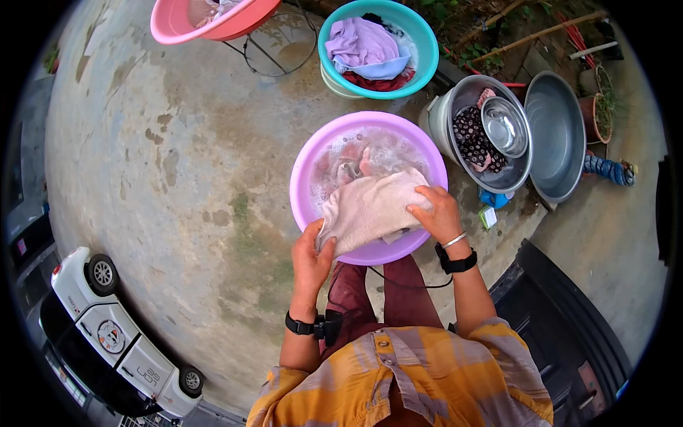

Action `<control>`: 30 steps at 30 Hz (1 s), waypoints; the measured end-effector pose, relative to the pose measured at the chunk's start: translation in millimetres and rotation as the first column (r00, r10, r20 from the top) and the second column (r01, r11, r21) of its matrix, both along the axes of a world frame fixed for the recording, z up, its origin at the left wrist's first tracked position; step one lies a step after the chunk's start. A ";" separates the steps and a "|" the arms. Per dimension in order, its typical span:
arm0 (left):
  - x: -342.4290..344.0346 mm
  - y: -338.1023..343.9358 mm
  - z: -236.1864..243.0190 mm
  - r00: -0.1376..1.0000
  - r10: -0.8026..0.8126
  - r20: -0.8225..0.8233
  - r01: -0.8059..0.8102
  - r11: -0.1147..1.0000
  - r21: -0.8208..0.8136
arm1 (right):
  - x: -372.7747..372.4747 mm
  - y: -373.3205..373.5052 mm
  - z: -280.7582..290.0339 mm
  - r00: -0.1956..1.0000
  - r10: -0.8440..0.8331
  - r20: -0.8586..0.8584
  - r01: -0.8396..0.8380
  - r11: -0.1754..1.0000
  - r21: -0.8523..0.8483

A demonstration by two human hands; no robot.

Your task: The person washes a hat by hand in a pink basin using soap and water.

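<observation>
Pale beige wet cloth [373, 210] lies draped over the near rim of the round purple plastic basin [306, 160], w/ soapy water and other laundry behind it. Your left hand [311, 257] grips the cloth's lower-left edge, fingers curled round it at the rim. Your right hand [435, 213] presses down on its right side, fingers bent and clutching the fabric. Both wrists wear black bands; the right also has a silver bangle. Basin sits on the concrete ground [178, 178], just in front of your knees. Teal plastic basin [427, 43] w/ lilac clothes sits beyond it, pink plastic basin [171, 25] further left. Grey metal bucket [445, 117] stands right, near the purple one.
</observation>
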State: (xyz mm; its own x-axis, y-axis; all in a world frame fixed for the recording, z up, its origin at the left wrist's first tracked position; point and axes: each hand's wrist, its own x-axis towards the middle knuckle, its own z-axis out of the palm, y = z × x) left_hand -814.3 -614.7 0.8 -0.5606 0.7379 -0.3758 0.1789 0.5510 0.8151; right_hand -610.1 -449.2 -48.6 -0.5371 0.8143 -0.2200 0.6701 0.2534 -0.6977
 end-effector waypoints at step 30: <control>68.9 24.4 -116.1 0.637 0.571 0.518 -0.562 0.804 -0.195 | -70.5 0.5 -78.3 0.983 -0.077 0.167 0.097 0.989 -0.115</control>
State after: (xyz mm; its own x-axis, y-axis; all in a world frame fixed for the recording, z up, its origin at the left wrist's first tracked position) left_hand -745.4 -590.3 -115.3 -0.5736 0.3360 -0.7471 -0.6258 0.4087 0.6643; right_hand -680.6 -448.7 -126.9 -0.4146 0.8182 -0.3984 0.7922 0.1091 -0.6004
